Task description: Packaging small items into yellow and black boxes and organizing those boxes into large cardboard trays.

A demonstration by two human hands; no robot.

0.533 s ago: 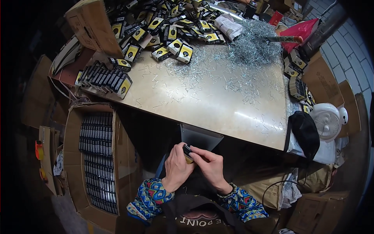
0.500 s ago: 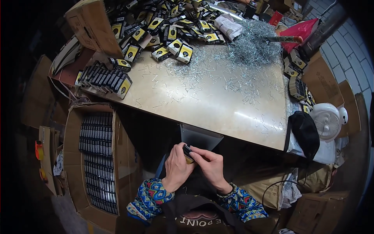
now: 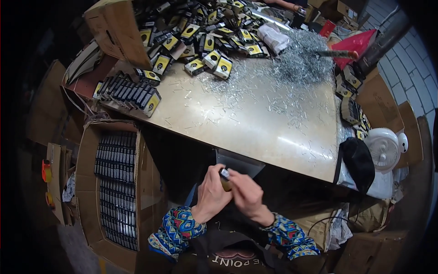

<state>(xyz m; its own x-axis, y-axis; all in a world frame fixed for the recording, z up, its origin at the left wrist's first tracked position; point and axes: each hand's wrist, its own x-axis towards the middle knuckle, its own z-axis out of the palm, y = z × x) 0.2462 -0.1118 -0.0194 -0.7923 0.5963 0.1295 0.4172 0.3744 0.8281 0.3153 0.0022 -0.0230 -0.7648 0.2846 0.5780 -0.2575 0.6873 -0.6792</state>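
Left hand, head view: the fingers are curled closed around 1 small box, black and yellow, held upright in front of the body. Right hand: the fingers are bent and brought to the box's dark upper end; they are blurred, and whether the end is gripped or only touched cannot be told. Both hands are placed below the near edge of the table, over a dark space. A grey panel is seen under that edge, just beyond the fingertips. The table's near edge is slanted from upper left to lower right, and the strip along its middle is left mostly bare. Bent metal wires are heaped at the far right and scattered toward the centre. Loose boxes are piled along the far side; a row of boxes is lined up at the left edge. To the left of the hands, well apart, an open carton is filled with packed boxes. The near right corner is bordered by a black bag and a white fan.
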